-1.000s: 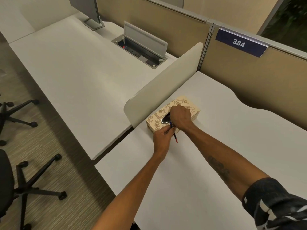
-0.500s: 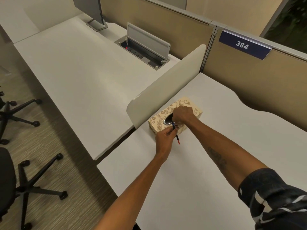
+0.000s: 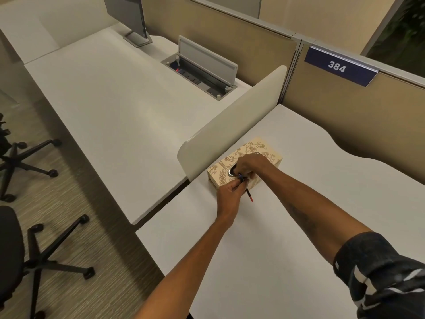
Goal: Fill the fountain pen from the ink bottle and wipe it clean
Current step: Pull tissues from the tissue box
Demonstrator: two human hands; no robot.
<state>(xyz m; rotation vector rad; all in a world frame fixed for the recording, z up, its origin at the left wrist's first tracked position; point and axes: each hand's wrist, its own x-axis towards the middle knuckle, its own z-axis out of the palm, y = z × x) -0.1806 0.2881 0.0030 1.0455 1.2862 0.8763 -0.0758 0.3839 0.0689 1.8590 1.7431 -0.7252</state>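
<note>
A tan patterned tissue box (image 3: 257, 148) lies on the white desk (image 3: 299, 215) beside a low cream divider. My left hand (image 3: 230, 192) is shut on a thin fountain pen (image 3: 248, 195), dark with a red end that points toward me. My right hand (image 3: 249, 165) rests on top of the box at its oval opening, fingers curled over the slot and touching the pen's upper end. Whether a tissue is pinched in those fingers is hidden. No ink bottle is in view.
The cream divider (image 3: 230, 125) separates this desk from the neighbouring desk (image 3: 110, 107), which carries a monitor stand (image 3: 135, 38) and an open power box (image 3: 200, 74). Tan partition walls with a sign "384" (image 3: 337, 66) stand behind. Office chair bases (image 3: 34, 249) stand on the floor at left.
My right hand has slid slightly toward me along the box top, closer to my left hand. The pen and box stay where they were; the camera has shifted a little.
</note>
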